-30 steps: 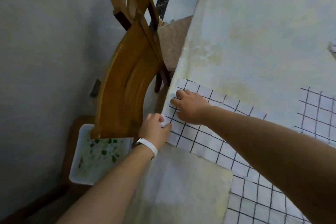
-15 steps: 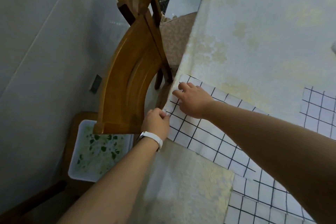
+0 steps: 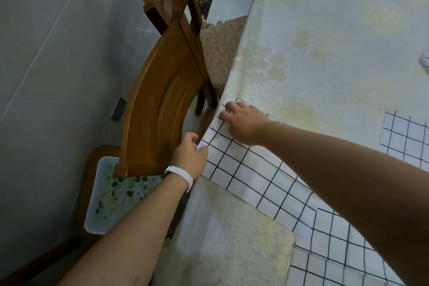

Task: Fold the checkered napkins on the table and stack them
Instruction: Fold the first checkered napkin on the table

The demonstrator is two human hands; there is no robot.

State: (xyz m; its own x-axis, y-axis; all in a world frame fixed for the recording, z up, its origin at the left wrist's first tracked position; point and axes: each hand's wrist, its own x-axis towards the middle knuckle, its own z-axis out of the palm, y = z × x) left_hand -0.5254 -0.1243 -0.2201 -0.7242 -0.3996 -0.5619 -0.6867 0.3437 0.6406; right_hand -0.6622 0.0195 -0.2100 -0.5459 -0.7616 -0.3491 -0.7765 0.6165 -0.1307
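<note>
Floor tiling, pale grey, fills the left of the view; wooden chair (image 3: 157, 111) stands on it, its curved back close against the left edge of the table (image 3: 313, 42); below the chair back, a white rectangular item with green leaf marks (image 3: 111, 197) lies on a lower brown seat, partly hidden by the chair and the left forearm. Left hand (image 3: 190, 158), with a white wristband (image 3: 183, 175), is at the table edge; its thumb and fingers are curled and pinch the near left corner of the checkered napkin (image 3: 243, 169). This napkin, white with a black grid, lies flat on the table's pale embossed cloth at the left edge and runs diagonally toward the lower right, passing under the right forearm. Right hand (image 3: 243, 123) rests palm down on the napkin's far left corner, fingers fairly straight and pressing the cloth, gripping nothing. A second checkered napkin (image 3: 336, 251) adjoins the first at lower right; a third checkered napkin (image 3: 406, 137) lies apart at the right edge, cut off by the frame.
</note>
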